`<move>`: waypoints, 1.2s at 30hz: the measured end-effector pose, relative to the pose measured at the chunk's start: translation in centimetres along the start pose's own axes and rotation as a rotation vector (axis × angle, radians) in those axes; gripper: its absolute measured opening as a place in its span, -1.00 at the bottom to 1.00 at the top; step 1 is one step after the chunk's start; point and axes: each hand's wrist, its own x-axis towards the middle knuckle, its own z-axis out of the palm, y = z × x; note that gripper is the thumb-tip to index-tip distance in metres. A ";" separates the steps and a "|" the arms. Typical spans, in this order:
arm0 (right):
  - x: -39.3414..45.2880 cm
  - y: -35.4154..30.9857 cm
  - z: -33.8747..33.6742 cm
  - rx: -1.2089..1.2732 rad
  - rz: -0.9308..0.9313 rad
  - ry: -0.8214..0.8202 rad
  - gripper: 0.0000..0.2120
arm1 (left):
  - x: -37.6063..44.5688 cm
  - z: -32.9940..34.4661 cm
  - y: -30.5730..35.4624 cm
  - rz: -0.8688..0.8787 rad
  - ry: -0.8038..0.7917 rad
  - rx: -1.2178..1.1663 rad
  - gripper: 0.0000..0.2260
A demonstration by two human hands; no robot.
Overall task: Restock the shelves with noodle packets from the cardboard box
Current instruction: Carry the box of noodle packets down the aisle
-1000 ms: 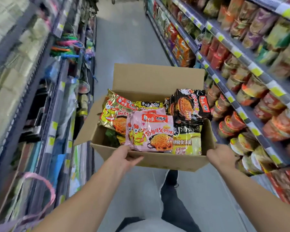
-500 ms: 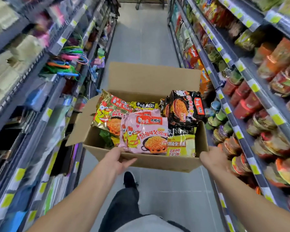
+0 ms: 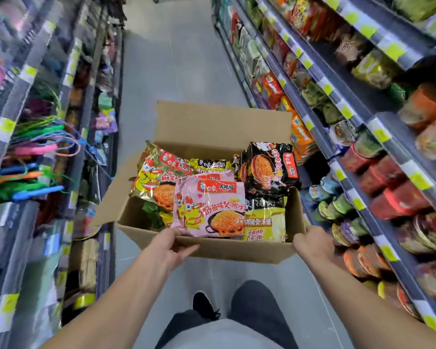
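Note:
An open cardboard box (image 3: 237,250) is held out in front of me at waist height in a shop aisle. My left hand (image 3: 170,248) grips its near rim at the left. My right hand (image 3: 312,244) holds its near right corner. Inside lie noodle packets: a pink packet (image 3: 209,207) on top at the front, a black packet (image 3: 272,170) at the back right, a gold and red packet (image 3: 156,177) at the left, a yellow packet (image 3: 266,225) at the front right.
Shelves of noodle cups and bowls (image 3: 388,177) run along the right. Shelves with coloured plastic hangers (image 3: 35,147) line the left. The grey aisle floor (image 3: 176,59) stretches ahead. My legs and a black shoe (image 3: 204,306) show below the box.
The view has moved forward along the aisle and tilted down. The box stays held in both hands, and the shelf goods have slid past on both sides.

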 end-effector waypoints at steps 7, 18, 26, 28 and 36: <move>11.1 -8.9 0.4 0.031 0.085 0.007 -0.83 | 7.1 10.8 11.5 -0.002 -0.072 0.131 -0.84; 27.0 -24.4 -2.8 0.083 0.149 0.028 -0.91 | 13.7 26.1 28.3 -0.046 -0.084 0.143 -0.87; 34.5 -38.5 -0.1 0.117 0.301 0.067 -0.84 | 22.7 34.2 45.1 -0.085 -0.118 0.303 -0.91; 36.1 -42.4 0.9 0.135 0.351 0.090 -0.79 | 25.0 36.4 49.8 -0.097 -0.138 0.372 -0.90; 41.6 -53.9 3.0 0.244 0.507 0.136 -0.90 | 31.3 44.5 63.3 -0.100 -0.224 0.516 -0.88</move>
